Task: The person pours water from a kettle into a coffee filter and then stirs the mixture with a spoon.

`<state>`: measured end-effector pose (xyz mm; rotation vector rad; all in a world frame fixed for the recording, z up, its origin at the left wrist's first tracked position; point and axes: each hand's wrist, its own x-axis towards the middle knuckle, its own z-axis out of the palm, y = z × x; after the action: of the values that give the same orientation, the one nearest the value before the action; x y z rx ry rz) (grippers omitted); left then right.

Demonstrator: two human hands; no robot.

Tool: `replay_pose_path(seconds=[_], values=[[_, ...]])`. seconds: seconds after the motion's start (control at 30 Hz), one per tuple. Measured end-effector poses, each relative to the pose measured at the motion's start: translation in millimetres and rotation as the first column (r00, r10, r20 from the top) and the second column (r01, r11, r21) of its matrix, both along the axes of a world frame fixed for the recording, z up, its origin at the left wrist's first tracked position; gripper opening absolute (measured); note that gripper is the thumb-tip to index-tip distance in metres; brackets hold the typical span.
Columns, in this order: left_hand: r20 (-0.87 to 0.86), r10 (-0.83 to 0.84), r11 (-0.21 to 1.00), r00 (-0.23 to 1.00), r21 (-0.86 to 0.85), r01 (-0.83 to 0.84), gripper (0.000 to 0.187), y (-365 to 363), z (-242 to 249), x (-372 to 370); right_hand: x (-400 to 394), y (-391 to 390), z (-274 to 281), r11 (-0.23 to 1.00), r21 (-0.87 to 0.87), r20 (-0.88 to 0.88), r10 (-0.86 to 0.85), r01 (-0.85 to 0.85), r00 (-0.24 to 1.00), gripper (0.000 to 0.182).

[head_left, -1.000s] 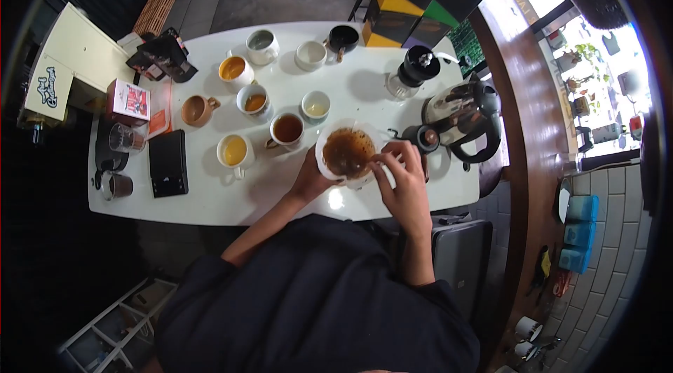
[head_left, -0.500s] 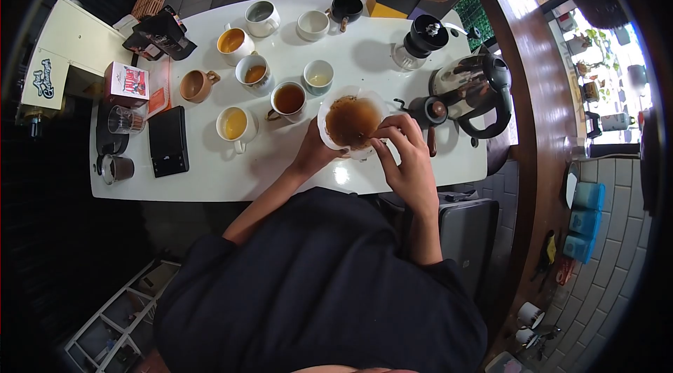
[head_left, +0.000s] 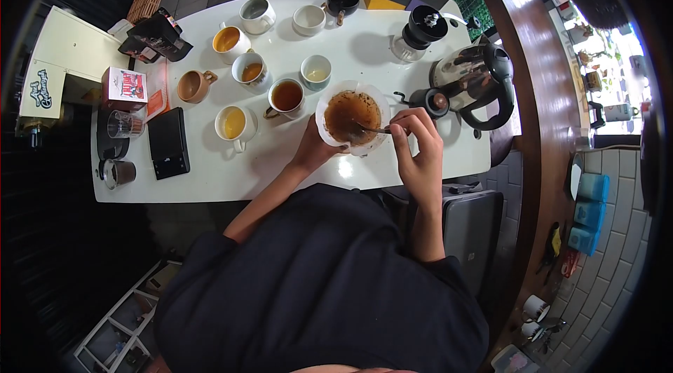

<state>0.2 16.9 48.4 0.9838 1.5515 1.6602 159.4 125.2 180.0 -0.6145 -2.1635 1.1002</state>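
Near the table's front edge, a white paper coffee filter (head_left: pixel 383 108) holds wet brown coffee (head_left: pixel 346 111) with dark grounds along its sides. My left hand (head_left: pixel 315 146) is wrapped round the filter's lower left side; whatever supports the filter underneath is mostly hidden. Between the fingers of my right hand (head_left: pixel 419 152) is the handle of a metal spoon (head_left: pixel 379 130), its bowl dipping into the coffee. A mug of dark tea-coloured liquid (head_left: pixel 287 95) and a pale cup (head_left: pixel 316 72) stand just beyond the filter.
A hand coffee grinder (head_left: pixel 418 33), a small pot with a wooden knob (head_left: pixel 429 102) and a large kettle (head_left: pixel 477 85) stand right. Several cups, including a mug of yellow liquid (head_left: pixel 233 123), stand left and behind. A black scale (head_left: pixel 169 143) lies at left.
My right hand has shifted slightly right and up, and the spoon now shows clearly. Grounds show more plainly in the coffee. My left hand keeps its hold; the view has shifted slightly.
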Motion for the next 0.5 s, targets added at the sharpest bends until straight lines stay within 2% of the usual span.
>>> replay_pose_path(seconds=[0.1,0.27,0.5], values=[[-0.038,-0.023,0.999,0.999,-0.033,0.022,0.070,-1,7,0,0,2,-5,0.998,-0.036,-0.040,-0.050,0.048,0.998,0.010],[0.004,-0.029,0.998,1.000,-0.047,0.029,0.070,-3,9,0,0,6,-14,0.992,-0.032,-0.031,-0.124,0.123,0.992,0.014],[0.011,-0.019,0.999,1.000,-0.029,0.019,0.070,-2,8,1,0,6,-18,0.990,-0.020,0.061,-0.135,0.136,0.989,0.018]])
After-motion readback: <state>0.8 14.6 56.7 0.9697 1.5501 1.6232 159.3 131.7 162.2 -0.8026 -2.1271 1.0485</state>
